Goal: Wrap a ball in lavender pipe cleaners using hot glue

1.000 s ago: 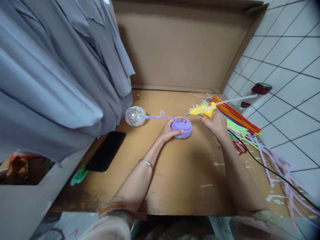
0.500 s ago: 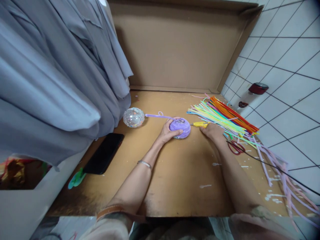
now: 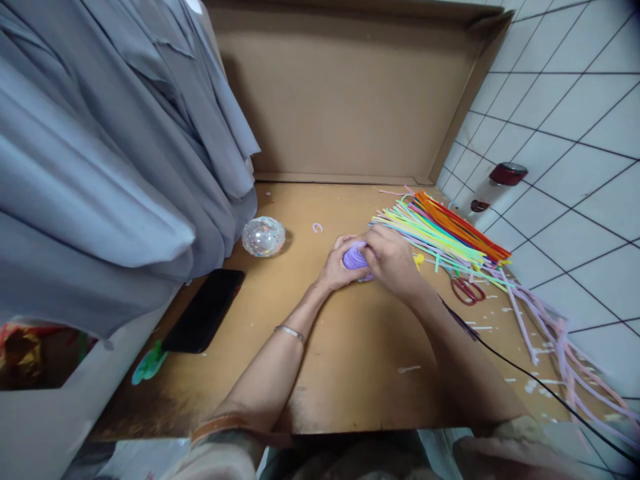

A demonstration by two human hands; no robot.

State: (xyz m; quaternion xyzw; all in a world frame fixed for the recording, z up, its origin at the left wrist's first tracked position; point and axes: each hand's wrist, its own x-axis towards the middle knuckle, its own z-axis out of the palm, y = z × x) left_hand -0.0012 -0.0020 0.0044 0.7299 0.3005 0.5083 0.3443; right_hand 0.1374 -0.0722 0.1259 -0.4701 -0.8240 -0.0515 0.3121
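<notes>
Cupping purple pipe-cleaner ball in left hand, touching with right hand (can't tell grip), probably risking tugged-loose coils.

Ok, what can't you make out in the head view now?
Head view:
Purple ball: largely covered by the left hand and right hand.
What the right hand pinches, if anything: hidden by the hand itself.
Yellow object: mostly hidden behind the right hand, shape unclear.
Black cord: far end cut off by the right edge.
</notes>
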